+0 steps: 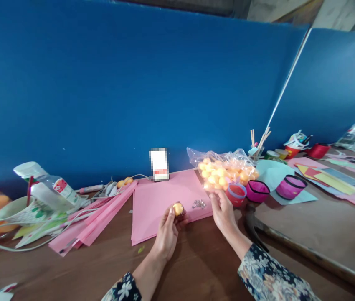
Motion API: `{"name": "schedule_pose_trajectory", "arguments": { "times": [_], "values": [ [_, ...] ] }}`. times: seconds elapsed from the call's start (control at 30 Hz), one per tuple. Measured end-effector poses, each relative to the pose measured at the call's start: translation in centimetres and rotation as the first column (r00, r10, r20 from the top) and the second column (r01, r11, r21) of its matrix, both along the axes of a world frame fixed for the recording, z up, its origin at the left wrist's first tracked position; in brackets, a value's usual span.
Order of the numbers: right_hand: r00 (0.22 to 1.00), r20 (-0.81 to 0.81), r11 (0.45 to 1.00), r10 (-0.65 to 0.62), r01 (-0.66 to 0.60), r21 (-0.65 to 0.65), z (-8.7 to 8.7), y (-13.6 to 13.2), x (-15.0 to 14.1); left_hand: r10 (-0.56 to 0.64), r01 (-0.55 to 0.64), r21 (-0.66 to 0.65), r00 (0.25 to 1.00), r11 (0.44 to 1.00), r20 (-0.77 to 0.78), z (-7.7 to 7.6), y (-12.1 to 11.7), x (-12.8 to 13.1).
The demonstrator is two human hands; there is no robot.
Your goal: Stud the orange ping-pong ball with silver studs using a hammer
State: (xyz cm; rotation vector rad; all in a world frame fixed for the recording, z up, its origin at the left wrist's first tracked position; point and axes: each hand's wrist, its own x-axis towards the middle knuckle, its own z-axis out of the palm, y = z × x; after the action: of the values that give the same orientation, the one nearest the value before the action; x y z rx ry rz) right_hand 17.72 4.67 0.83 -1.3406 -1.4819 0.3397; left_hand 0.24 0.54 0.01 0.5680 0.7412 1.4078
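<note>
My left hand [168, 229] is closed around a small yellow-orange ball [178, 208], held just above the near edge of a pink paper sheet [161, 196]. My right hand [223, 209] reaches up to a clear plastic bag of yellow-orange balls [224, 171], its fingers touching the bag's lower edge; whether it grips the plastic I cannot tell. A little heap of small silver bits [199, 204] lies on the pink sheet between the two hands.
A stack of pink sheets [96, 221], a tilted plastic bottle [47, 186] and a paper cup [21, 211] are at the left. Red [236, 194] and magenta cups [290, 187] stand right of the bag. Coloured papers [330, 177] cover the right table. A blue wall [133, 92] stands behind.
</note>
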Motion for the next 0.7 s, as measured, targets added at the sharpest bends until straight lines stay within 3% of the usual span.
{"name": "schedule_pose_trajectory", "arguments": {
  "times": [0.17,0.37,0.53,0.7],
  "values": [
    [0.959,0.273,0.994,0.077,-0.095,0.052,-0.2,-0.1,-0.1,0.026,-0.028,-0.047,0.999,0.999,-0.030,0.1,0.0,0.0],
    [0.823,0.531,0.969,0.200,-0.247,0.018,0.3,-0.8,-0.9,0.053,-0.052,0.013,0.996,0.999,-0.071,-0.1,-0.3,0.3],
    [0.698,0.700,0.973,0.151,-0.230,0.019,0.3,-0.6,-1.9,0.074,-0.071,0.029,0.992,0.997,-0.098,0.1,-0.6,0.5],
    [0.673,0.726,0.976,0.139,-0.216,0.013,0.1,-0.7,-2.3,0.087,-0.082,0.055,0.991,0.995,-0.103,0.3,-0.9,0.5]
  ]
}}
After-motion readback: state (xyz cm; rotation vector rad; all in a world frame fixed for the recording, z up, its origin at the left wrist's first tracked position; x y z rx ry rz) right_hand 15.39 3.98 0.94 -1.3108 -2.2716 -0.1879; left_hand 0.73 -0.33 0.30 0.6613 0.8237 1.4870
